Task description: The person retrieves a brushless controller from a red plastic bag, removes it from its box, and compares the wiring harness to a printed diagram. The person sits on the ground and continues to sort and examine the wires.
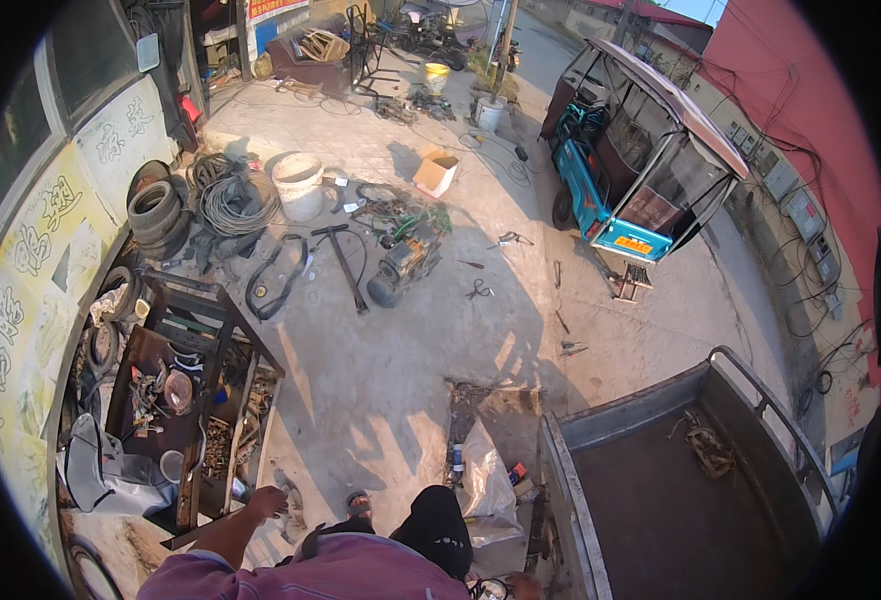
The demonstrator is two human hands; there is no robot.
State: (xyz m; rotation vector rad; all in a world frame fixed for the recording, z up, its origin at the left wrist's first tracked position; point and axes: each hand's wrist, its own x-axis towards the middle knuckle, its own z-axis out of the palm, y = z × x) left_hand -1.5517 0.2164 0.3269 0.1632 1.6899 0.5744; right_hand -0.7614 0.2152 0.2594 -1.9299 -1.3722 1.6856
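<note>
My left hand [268,501] hangs low beside the tool stand, its fingers loosely apart and nothing visible in it. Next to it is the dark metal tool stand [192,470], whose trays hold loose tools, a round pinkish dish [178,392] and many small metal parts [216,450]. At the bottom edge my right hand [526,586] shows only in part, its fingers hidden. It is close to a small round dark-rimmed thing [488,590] that I cannot make out. Near my right side a clear plastic bag [487,475] lies in a box-like tray.
A grey metal cargo bed [572,500] stands at right. Ahead on the concrete lie a motor [405,265], a hand pump [340,265], coiled cable [238,203] and scattered tools. Stacked tyres [158,215] and a white bucket [298,187] stand at left, a blue three-wheeler [600,205] at far right.
</note>
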